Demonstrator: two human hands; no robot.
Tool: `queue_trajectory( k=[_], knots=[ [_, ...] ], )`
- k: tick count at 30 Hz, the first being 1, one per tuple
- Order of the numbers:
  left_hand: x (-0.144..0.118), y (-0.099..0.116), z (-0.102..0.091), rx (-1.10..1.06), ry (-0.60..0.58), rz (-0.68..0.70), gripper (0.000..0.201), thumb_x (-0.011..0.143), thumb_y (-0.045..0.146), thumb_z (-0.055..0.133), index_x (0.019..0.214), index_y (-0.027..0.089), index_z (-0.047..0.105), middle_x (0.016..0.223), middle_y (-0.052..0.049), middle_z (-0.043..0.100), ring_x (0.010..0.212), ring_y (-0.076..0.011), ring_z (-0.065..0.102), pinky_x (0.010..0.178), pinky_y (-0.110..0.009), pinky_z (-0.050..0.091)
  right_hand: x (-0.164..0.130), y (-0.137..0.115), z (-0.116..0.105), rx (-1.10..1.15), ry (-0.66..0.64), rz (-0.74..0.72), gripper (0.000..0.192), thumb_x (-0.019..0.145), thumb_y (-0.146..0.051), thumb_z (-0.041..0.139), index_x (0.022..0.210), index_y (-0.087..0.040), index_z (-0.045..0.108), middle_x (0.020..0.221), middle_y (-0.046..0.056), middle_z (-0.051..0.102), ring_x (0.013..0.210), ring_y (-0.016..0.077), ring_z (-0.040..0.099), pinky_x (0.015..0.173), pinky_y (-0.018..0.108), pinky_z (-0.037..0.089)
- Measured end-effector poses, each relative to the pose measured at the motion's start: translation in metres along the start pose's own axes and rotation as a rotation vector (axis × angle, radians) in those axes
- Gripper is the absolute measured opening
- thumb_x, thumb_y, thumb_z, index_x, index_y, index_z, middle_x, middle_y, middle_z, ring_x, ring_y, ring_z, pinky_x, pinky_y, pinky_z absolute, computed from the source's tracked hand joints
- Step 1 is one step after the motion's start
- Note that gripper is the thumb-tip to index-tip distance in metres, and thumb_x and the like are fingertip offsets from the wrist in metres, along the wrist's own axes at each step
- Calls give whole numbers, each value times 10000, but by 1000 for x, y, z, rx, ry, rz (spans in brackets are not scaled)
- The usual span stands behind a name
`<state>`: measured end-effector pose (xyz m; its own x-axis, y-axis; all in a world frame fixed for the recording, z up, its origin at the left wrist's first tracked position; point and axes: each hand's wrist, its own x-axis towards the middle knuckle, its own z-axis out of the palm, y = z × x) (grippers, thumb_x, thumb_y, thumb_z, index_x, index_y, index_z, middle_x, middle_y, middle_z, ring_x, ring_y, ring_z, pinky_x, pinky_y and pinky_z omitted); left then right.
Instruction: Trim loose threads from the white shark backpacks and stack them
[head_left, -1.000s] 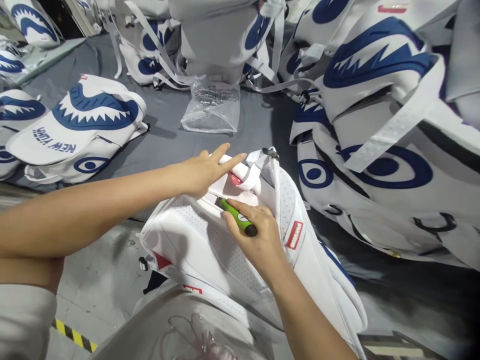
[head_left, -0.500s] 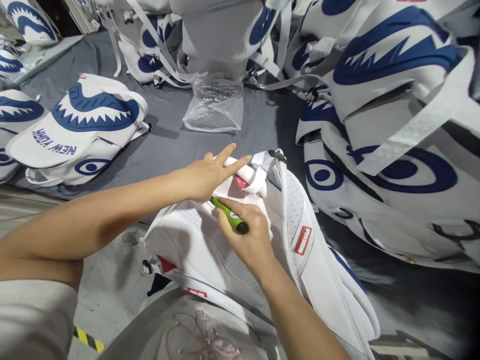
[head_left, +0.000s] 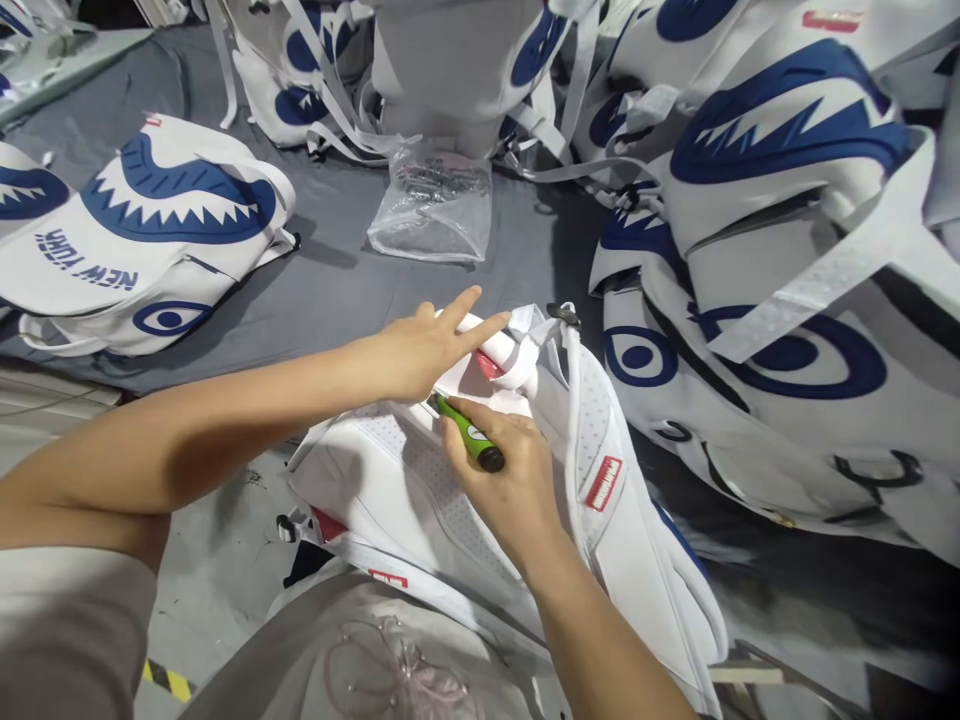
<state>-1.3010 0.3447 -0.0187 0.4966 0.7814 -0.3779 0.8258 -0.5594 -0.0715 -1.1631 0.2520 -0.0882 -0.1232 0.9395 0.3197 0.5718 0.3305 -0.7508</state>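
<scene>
A white backpack (head_left: 397, 490) lies across my lap and the table edge, its padded back panel and shoulder straps facing up. My right hand (head_left: 514, 470) is closed round a green pen-shaped tool with a black end (head_left: 472, 438). The tool's tip points up-left, close to my left hand, and is partly hidden there. My left hand (head_left: 431, 350) lies flat across the top of the backpack, fingers spread, near the white handle loop and a red label (head_left: 489, 364). A red strap tag (head_left: 604, 484) shows on the right strap.
Other white backpacks with blue shark mouths and eyes stand at the left (head_left: 180, 210), at the back (head_left: 450, 70) and at the right (head_left: 780, 270). A clear plastic bag (head_left: 435, 210) with dark contents lies on the grey-covered table (head_left: 330, 270).
The view has shifted slightly, so the left backpack sits further toward the left edge. My hands and the green tool stay at nearly the same spot on the backpack.
</scene>
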Motion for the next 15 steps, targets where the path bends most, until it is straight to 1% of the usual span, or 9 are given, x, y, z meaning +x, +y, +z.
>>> queue_trajectory(
  k=[2, 6, 9, 12, 14, 15],
  knots=[
    [-1, 0, 0, -5, -2, 0, 1103, 790, 20, 595, 1600, 372, -65, 1697, -115, -87, 1307, -365, 493, 842, -353, 540, 1, -2, -2, 11, -17, -2, 201, 896, -252, 624, 1048, -211, 748, 963, 50, 791, 816, 240, 738, 802, 398, 538],
    [-3, -1, -1, -12, 6, 6, 1084, 797, 30, 589, 1603, 365, -54, 1698, -114, -81, 1298, -354, 507, 880, -368, 532, 2, -3, -7, 25, -64, 35, 198, 897, -253, 628, 1047, -219, 753, 962, 45, 791, 810, 238, 740, 799, 389, 550],
    [-2, -3, 0, -31, 21, 17, 1070, 801, 35, 590, 1606, 365, -33, 1700, -114, -62, 1292, -350, 512, 882, -366, 528, 5, -2, -5, 70, -84, 31, 214, 902, -255, 616, 1062, -218, 752, 987, 45, 789, 838, 230, 741, 804, 368, 556],
    [2, -4, 4, -41, 41, 25, 1085, 785, 29, 604, 1607, 360, -22, 1698, -125, -61, 1284, -367, 508, 850, -368, 530, 8, -2, 0, 73, -79, 43, 226, 889, -261, 620, 1064, -208, 752, 985, 41, 789, 846, 222, 737, 802, 356, 553],
    [2, -4, 7, -52, 63, 37, 1076, 775, 21, 606, 1610, 345, 11, 1696, -141, -15, 1259, -374, 515, 815, -364, 533, 8, -8, -8, 65, -138, 85, 197, 884, -266, 621, 1011, -211, 762, 914, 28, 790, 791, 215, 732, 749, 345, 555],
    [-1, -4, 8, -58, 84, 45, 1056, 776, 12, 591, 1611, 339, 34, 1690, -147, 49, 1231, -366, 528, 794, -359, 535, 8, -13, -17, 63, -186, 93, 175, 886, -274, 622, 970, -218, 765, 873, 20, 787, 763, 213, 729, 721, 342, 556]
  ],
)
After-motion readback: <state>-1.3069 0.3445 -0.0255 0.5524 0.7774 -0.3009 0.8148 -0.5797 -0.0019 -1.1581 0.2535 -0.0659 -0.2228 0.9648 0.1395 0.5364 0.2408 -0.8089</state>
